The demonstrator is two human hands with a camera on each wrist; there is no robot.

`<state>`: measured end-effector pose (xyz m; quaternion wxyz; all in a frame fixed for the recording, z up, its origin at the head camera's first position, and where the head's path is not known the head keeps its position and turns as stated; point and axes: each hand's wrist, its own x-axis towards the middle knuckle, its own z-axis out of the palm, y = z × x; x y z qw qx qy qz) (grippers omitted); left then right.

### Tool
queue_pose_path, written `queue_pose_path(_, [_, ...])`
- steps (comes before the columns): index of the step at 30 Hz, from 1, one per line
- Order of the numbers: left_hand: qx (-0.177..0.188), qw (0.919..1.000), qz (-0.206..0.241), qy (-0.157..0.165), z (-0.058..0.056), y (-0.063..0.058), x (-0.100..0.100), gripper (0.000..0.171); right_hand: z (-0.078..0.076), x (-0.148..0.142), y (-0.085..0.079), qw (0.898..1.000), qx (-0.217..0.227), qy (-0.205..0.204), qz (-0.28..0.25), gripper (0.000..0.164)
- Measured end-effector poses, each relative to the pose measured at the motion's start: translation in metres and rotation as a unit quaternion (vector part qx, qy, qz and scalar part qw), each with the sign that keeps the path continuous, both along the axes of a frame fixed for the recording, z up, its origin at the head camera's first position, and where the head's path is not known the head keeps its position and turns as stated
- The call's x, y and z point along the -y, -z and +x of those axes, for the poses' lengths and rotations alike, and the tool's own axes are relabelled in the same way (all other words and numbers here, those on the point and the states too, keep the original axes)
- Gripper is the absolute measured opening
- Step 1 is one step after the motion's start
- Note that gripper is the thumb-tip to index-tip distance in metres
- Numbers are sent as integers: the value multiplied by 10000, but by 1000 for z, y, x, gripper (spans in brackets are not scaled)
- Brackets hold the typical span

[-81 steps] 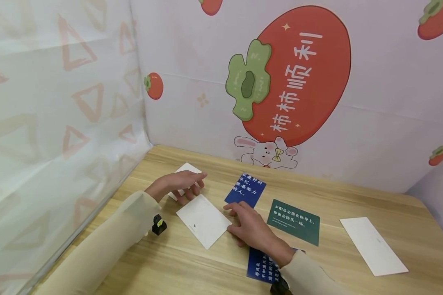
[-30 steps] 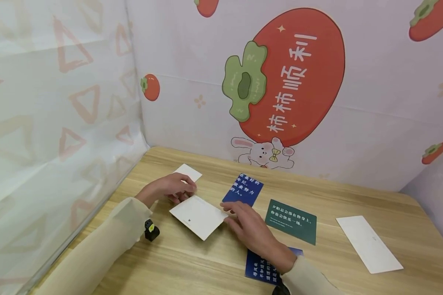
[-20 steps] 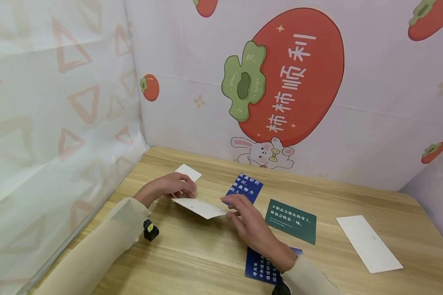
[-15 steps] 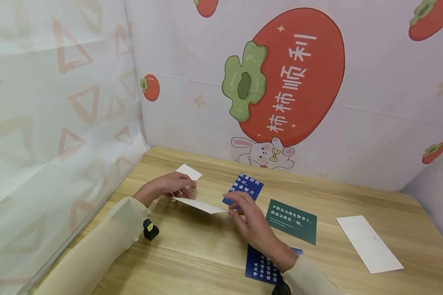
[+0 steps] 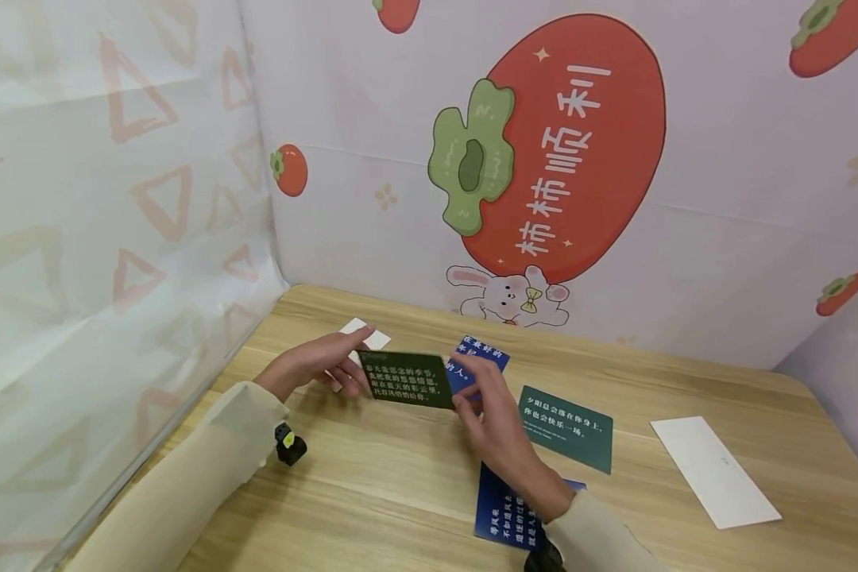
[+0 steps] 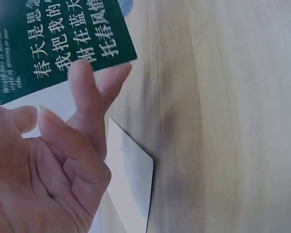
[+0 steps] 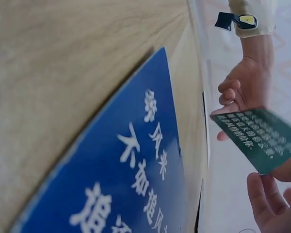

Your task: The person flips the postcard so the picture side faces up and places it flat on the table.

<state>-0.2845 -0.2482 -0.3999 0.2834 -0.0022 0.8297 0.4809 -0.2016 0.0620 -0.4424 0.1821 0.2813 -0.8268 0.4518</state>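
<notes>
A dark green card [image 5: 403,380] printed with white Chinese writing is raised above the table, its text side facing the head camera. My right hand [image 5: 496,421] pinches its right edge between thumb and fingers. At the card's left end is my left hand [image 5: 314,361], thumb raised away from it. In the left wrist view, fingertips of the left hand [image 6: 72,150] touch the card's lower edge without a grip. Behind the left hand, a white card [image 5: 377,340] lies partly hidden on the table; it shows too as a white card [image 6: 131,179] in the left wrist view.
A blue card [image 5: 489,353] lies behind the right hand. Another blue card [image 5: 504,508] lies partly under the right forearm. A green card [image 5: 572,429] and a long white card [image 5: 715,473] lie to the right. Patterned cloth walls [image 5: 372,95] rise behind and left of the wooden table [image 5: 343,500].
The card was lying white side up between the hands; it was lifted and tilted, and now its green text side shows. The left thumb has risen off the card.
</notes>
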Motion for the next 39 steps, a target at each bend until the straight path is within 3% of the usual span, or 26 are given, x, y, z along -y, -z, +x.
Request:
queue_pose_path(5, [94, 9998, 127, 140, 2, 0, -2, 89, -3, -2, 0, 9984, 292, 63, -488, 86])
queue_pose_path(8, [-96, 9998, 82, 176, 1, 3, -2, 89, -2, -5, -1, 9949, 724, 49, -697, 90])
queue_pose_path(14, [-914, 9949, 276, 338, -3, 9, 1, 53, 0, -10, -2, 9740, 1935, -117, -1170, 93])
queue_pose_path(17, [-993, 9931, 407, 481, 2, 7, 3, 43, 1, -13, -1, 9637, 2349, -124, -1265, 92])
queue_pose_path(22, [-913, 9926, 488, 629, 8, 6, 2, 35, 4, -19, 1, 9551, 2699, -353, -1171, 80])
queue_pose_path(27, [-782, 9922, 602, 762, 13, 8, 1, 28, 10, -23, 3, 9604, 2599, -662, -760, 66])
queue_pose_path(34, [-645, 9926, 523, 891, 18, 11, 3, 20, 21, -22, 6, 9810, 1692, -728, 617, 57])
queue_pose_path(39, [-510, 9933, 452, 937, 21, 16, 5, 19, 27, -16, 2, 9794, 1313, -556, 1432, 57])
